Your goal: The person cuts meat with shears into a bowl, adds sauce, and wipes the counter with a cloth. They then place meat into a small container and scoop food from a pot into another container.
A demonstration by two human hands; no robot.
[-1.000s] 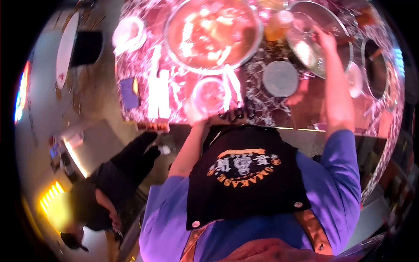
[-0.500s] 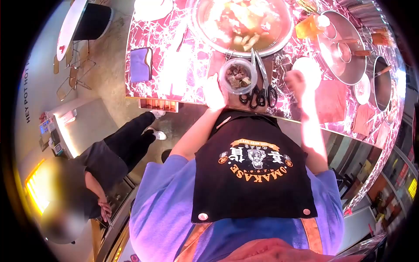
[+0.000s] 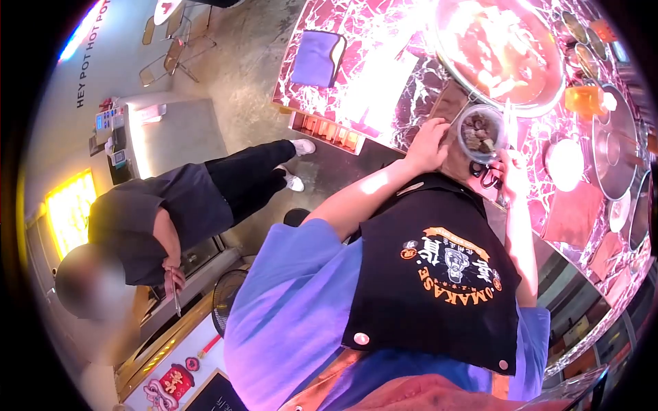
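A clear round plastic tub [image 3: 470,152] of dark brown chunks of food sits near the table's front edge. On its left side is my left hand [image 3: 429,145], fingers loosely bent and apart, holding nothing. My right hand [image 3: 513,175] is at the tub's lower right rim, fingers closed over the place where the scissors lie; glare hides whether it grips scissors or tub. Black scissors handles [image 3: 489,179] show just below the tub. Beyond it stands a large metal pot [image 3: 445,58] of broth, its contents washed out by bright light.
The marbled table [image 3: 301,99] bears a purple folded cloth [image 3: 317,58] at left. On the right are a white plate [image 3: 565,164], an orange container [image 3: 581,101] and a wide metal pan [image 3: 603,161]. A person [image 3: 171,198] in dark clothes stands at left, holding something thin.
My view has turned left, so the table appears farther right. My right hand has moved from beside the white plate to the tub and scissors. My left hand has drawn slightly away from the tub.
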